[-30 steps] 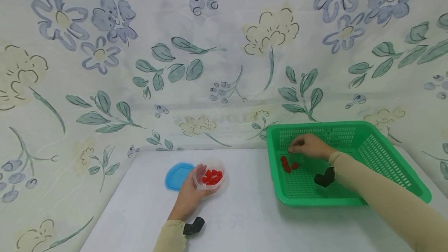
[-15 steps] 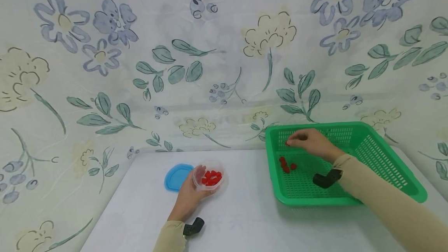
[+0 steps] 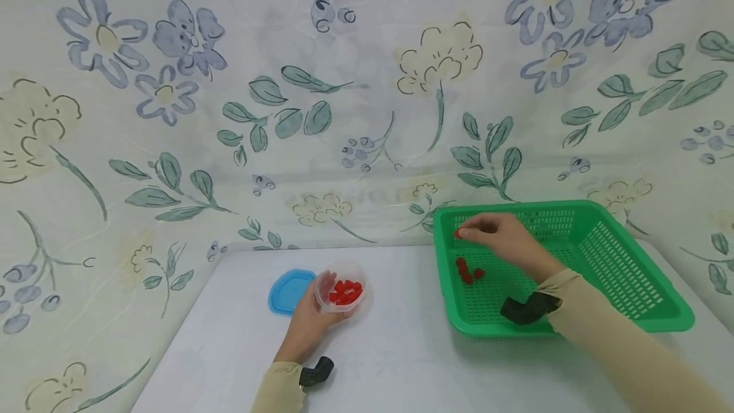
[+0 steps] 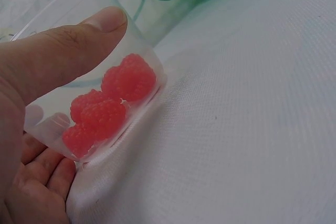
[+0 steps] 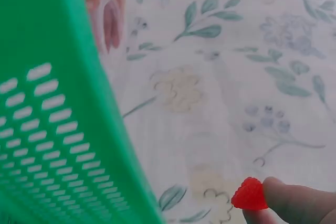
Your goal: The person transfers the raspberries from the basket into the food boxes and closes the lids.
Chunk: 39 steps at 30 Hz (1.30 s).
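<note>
My left hand (image 3: pixel 312 317) grips a clear plastic container (image 4: pixel 144 45) with thumb and fingers around its side, tilted on the white table. Several raspberries (image 4: pixel 102 114) lie at its bottom. Between thumb and fingertips my right hand (image 3: pixel 499 234) pinches a single raspberry (image 5: pixel 249 195), held over the left side of the green basket (image 3: pixel 564 330). Below that hand, several more raspberries (image 3: pixel 467 273) lie on the basket floor. In the right wrist view, the basket's slotted wall fills the left, and the left hand with the container shows beyond it.
A blue lid (image 3: pixel 285 292) lies flat on the white table (image 3: pixel 390 349), left of the container and partly behind the left hand. A floral cloth (image 3: pixel 344 113) hangs at the back and along the left. Each wrist wears a black camera (image 3: pixel 318 371).
My right hand has risen from inside the basket with a raspberry between its fingertips and shifted left toward the basket's left rim. The left hand and container stay in place.
</note>
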Motion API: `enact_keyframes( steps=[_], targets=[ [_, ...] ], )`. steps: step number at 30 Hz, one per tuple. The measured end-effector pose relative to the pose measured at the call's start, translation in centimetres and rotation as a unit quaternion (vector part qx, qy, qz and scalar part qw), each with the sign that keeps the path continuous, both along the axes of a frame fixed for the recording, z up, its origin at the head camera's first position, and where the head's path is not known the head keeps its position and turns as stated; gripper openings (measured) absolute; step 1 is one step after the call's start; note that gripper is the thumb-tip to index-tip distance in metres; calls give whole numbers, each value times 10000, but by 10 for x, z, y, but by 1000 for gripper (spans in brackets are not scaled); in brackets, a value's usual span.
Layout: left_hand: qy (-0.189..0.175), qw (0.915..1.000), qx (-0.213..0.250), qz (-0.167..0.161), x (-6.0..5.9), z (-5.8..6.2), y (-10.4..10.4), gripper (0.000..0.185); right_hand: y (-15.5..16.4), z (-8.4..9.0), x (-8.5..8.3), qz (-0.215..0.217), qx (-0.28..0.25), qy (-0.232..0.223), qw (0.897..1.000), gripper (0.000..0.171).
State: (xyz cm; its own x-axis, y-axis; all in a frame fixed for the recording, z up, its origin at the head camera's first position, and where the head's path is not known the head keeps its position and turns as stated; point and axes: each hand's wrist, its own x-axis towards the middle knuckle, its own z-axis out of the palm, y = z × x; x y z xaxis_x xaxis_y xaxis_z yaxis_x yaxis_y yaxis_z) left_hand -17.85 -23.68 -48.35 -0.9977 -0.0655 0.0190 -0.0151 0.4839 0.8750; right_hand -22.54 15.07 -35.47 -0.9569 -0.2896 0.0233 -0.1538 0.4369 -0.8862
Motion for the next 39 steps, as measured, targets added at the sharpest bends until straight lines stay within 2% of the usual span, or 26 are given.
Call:
enact_keyframes(
  steps=[7,14,18,29,36,39],
  targets=[
    [-38,10000,11,13,1,0,0,94,-23,-2,11,-23,-214,139,9997,35],
    [-42,10000,1,-4,1,0,-1,94,-49,-5,21,-133,-510,-37,9986,25],
    [13,10000,-9,2,1,-1,-1,94,-65,-10,24,-100,-690,38,9976,21],
    [-60,10000,37,-16,1,1,1,93,-110,-15,33,-417,-823,492,9945,10],
    [-28,10000,15,40,0,0,1,96,-135,-24,40,-430,-705,1166,9897,7],
    [0,10000,17,48,0,-1,0,97,-146,-28,44,-509,-612,1314,9881,7]
  ],
)
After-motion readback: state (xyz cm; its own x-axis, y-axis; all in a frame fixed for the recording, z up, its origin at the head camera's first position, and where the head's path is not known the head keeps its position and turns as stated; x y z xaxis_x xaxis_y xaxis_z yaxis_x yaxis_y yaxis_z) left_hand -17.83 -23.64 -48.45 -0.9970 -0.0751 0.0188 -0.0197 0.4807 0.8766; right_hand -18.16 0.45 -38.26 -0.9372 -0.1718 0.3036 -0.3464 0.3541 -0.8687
